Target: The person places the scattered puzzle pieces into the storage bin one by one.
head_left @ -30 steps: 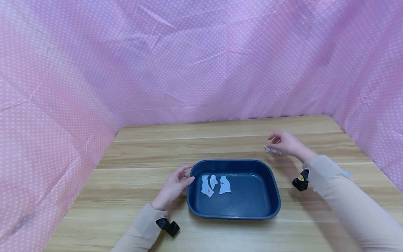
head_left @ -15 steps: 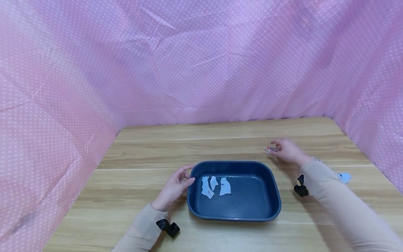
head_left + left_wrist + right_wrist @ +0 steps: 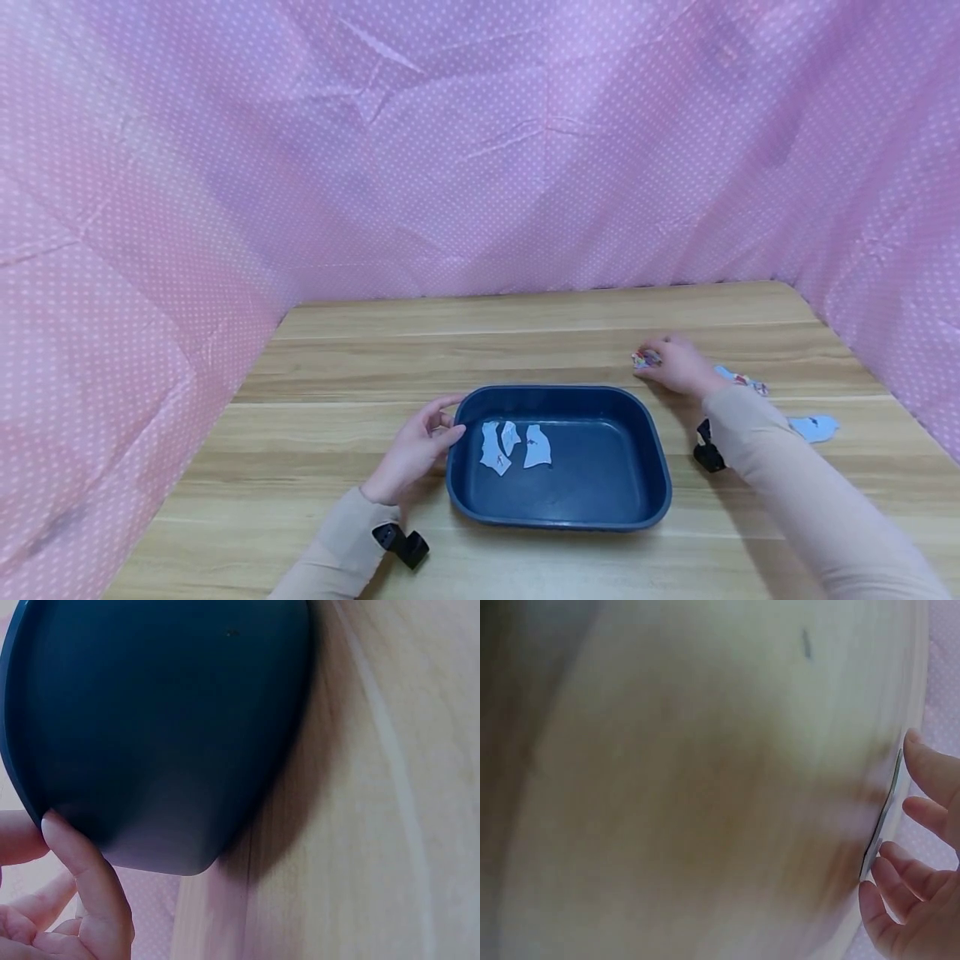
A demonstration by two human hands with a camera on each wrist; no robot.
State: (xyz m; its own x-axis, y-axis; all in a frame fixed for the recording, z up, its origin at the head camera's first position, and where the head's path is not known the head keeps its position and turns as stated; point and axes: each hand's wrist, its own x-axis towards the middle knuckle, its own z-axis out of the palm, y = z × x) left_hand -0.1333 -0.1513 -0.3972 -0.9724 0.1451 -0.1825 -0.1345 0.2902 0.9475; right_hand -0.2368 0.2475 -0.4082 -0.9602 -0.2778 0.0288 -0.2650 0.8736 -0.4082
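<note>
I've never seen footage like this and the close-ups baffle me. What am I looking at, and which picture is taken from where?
There is no machine here: a person works with two bare hands. The wide picture comes from a camera on the head, looking down at a wooden table hung round with pink dotted cloth. The two blurry close-ups come from small cameras strapped to the wrists. The left hand touches the rim of a dark blue tray with its fingertips; three paper scraps lie inside. The right hand is down on a colourful paper scrap on the table; how firmly it grips is unclear. More scraps lie beyond that arm.
</note>
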